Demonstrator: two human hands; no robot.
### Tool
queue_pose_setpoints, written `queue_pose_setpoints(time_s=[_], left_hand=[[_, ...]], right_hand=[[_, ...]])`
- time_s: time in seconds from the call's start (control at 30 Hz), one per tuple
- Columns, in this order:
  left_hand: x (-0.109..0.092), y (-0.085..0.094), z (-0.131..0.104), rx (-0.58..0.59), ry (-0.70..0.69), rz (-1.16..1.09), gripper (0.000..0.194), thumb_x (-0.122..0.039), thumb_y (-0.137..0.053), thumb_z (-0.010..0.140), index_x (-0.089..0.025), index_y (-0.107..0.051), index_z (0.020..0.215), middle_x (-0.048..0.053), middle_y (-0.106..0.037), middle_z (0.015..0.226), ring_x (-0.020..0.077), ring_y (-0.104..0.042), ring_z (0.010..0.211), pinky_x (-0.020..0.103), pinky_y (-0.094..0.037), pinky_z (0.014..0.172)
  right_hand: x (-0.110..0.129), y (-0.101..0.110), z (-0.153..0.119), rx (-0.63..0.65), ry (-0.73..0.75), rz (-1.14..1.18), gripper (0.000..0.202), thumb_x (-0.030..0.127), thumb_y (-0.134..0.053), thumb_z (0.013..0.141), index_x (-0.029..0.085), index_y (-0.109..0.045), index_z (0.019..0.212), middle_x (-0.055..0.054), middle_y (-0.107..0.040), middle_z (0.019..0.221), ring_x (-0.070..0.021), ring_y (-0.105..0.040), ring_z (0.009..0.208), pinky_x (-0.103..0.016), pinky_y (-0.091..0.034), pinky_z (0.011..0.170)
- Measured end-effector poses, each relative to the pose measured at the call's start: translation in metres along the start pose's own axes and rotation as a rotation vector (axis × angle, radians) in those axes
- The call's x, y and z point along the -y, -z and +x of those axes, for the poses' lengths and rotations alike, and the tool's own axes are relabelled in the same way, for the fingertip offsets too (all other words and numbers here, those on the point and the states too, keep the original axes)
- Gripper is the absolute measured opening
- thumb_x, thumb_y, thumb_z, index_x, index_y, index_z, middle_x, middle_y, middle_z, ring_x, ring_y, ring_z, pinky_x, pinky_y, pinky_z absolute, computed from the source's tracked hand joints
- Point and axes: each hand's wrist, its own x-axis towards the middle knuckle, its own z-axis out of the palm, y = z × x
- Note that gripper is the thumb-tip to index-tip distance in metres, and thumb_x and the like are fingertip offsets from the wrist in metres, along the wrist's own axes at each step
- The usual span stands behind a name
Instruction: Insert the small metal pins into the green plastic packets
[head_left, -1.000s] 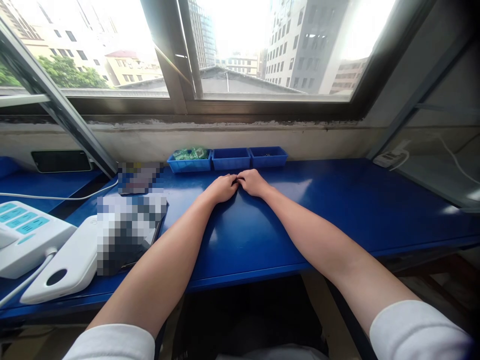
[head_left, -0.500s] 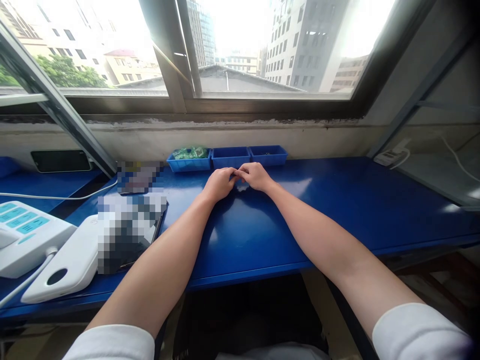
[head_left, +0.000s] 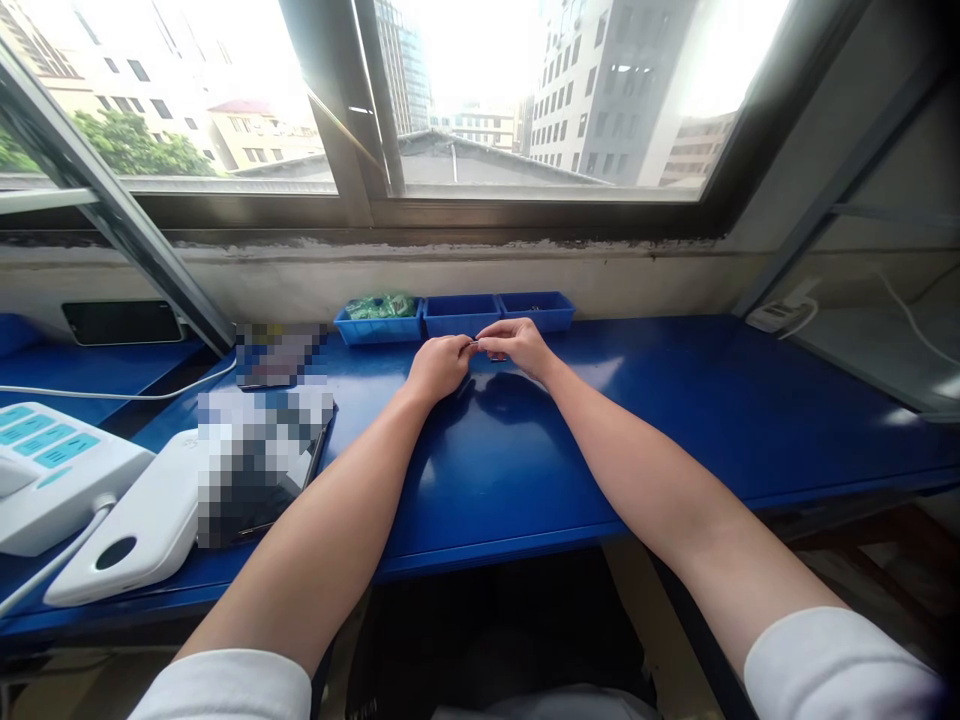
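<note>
Rightward edged the right hand (head_left: 523, 345); it and the left hand (head_left: 437, 366), fingers narrowed, already pinched a small dark part (head_left: 474, 343) in front of three blue bins (head_left: 461, 325), though its handling looked unfinished.

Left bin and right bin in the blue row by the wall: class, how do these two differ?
The left bin is filled to the rim with green plastic packaging; the right bin shows only small pieces low inside. The left bin's front looks brighter blue than the right bin's. Both are open-topped.
</note>
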Motion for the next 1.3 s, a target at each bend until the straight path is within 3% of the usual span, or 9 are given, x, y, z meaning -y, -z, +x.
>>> queue_pose_setpoints(time_s=[0.23, 0.33, 0.43, 0.53, 0.63, 0.77, 1.1, 1.23, 1.3], left_hand=[[0.0, -0.002, 0.0, 0.021, -0.006, 0.003, 0.037, -0.04, -0.035, 0.094, -0.02, -0.067, 0.093, 0.007, -0.07, 0.092, 0.0217, -0.064, 0.084, 0.028, -0.043, 0.069], [0.0, -0.003, 0.0, 0.005, 0.036, 0.008, 0.036, -0.042, -0.039, 0.092, -0.02, -0.063, 0.106, 0.007, -0.069, 0.096, 0.023, -0.063, 0.089, 0.03, -0.045, 0.074], [0.002, -0.006, 0.001, -0.045, 0.122, 0.028, 0.042, -0.039, -0.046, 0.089, -0.016, -0.054, 0.123, 0.01, -0.066, 0.107, 0.0246, -0.061, 0.098, 0.033, -0.046, 0.083], [0.005, -0.009, 0.002, -0.058, 0.183, 0.077, 0.043, -0.036, -0.047, 0.087, -0.013, -0.053, 0.123, 0.013, -0.063, 0.114, 0.0264, -0.058, 0.105, 0.036, -0.045, 0.089], [0.007, -0.012, 0.001, -0.048, 0.198, 0.118, 0.041, -0.034, -0.045, 0.087, -0.013, -0.055, 0.121, 0.014, -0.061, 0.116, 0.0277, -0.056, 0.108, 0.038, -0.045, 0.092], [0.007, -0.014, 0.001, -0.025, 0.186, 0.141, 0.04, -0.034, -0.043, 0.088, -0.015, -0.055, 0.121, 0.013, -0.06, 0.117, 0.0269, -0.055, 0.11, 0.037, -0.043, 0.094], [0.005, -0.014, -0.001, 0.054, 0.167, 0.128, 0.038, -0.035, -0.042, 0.088, -0.015, -0.059, 0.115, 0.013, -0.06, 0.116, 0.0279, -0.057, 0.107, 0.038, -0.045, 0.092], [0.006, -0.014, -0.001, 0.07, 0.165, 0.121, 0.037, -0.035, -0.043, 0.087, -0.016, -0.059, 0.115, 0.013, -0.06, 0.116, 0.028, -0.057, 0.107, 0.038, -0.045, 0.092], [0.008, -0.013, -0.001, 0.073, 0.163, 0.117, 0.037, -0.034, -0.044, 0.087, -0.016, -0.059, 0.114, 0.014, -0.06, 0.116, 0.0281, -0.057, 0.107, 0.037, -0.044, 0.092]], right_hand=[[-0.001, 0.001, 0.001, 0.023, 0.023, 0.011, 0.024, 0.029, -0.073, 0.058, 0.013, -0.071, 0.078, -0.001, -0.063, 0.059, -0.0111, -0.052, 0.053, -0.022, -0.037, 0.048], [-0.003, 0.002, 0.003, -0.011, 0.048, -0.084, 0.024, 0.032, -0.066, 0.066, 0.014, -0.071, 0.081, -0.002, -0.065, 0.064, -0.0134, -0.055, 0.058, -0.025, -0.042, 0.053], [-0.004, 0.002, 0.007, -0.153, 0.141, -0.366, 0.027, 0.032, -0.059, 0.073, 0.015, -0.071, 0.09, -0.005, -0.07, 0.082, -0.0176, -0.06, 0.075, -0.03, -0.048, 0.071], [-0.003, 0.0, 0.009, -0.288, 0.211, -0.805, 0.038, 0.028, -0.055, 0.076, 0.016, -0.067, 0.11, -0.006, -0.069, 0.103, -0.0231, -0.055, 0.098, -0.037, -0.043, 0.09], [-0.001, -0.005, 0.01, -0.281, 0.166, -1.144, 0.052, 0.029, -0.052, 0.08, 0.016, -0.052, 0.131, -0.009, -0.059, 0.125, -0.0295, -0.044, 0.111, -0.046, -0.036, 0.095], [-0.003, -0.009, 0.011, -0.189, 0.046, -1.357, 0.067, 0.033, -0.05, 0.082, 0.015, -0.033, 0.143, -0.011, -0.042, 0.143, -0.0349, -0.035, 0.116, -0.05, -0.035, 0.091], [-0.019, -0.006, 0.019, -0.1, -0.064, -1.379, 0.075, 0.048, -0.05, 0.081, 0.018, -0.028, 0.146, -0.007, -0.023, 0.154, -0.0383, -0.031, 0.12, -0.054, -0.033, 0.095], [-0.019, -0.006, 0.016, -0.054, -0.016, -1.316, 0.074, 0.051, -0.05, 0.083, 0.022, -0.026, 0.147, -0.007, -0.015, 0.156, -0.0375, -0.033, 0.12, -0.054, -0.035, 0.095], [-0.016, -0.006, 0.014, -0.097, 0.045, -1.288, 0.068, 0.045, -0.05, 0.084, 0.02, -0.031, 0.145, -0.01, -0.022, 0.153, -0.0356, -0.034, 0.121, -0.051, -0.035, 0.097]])
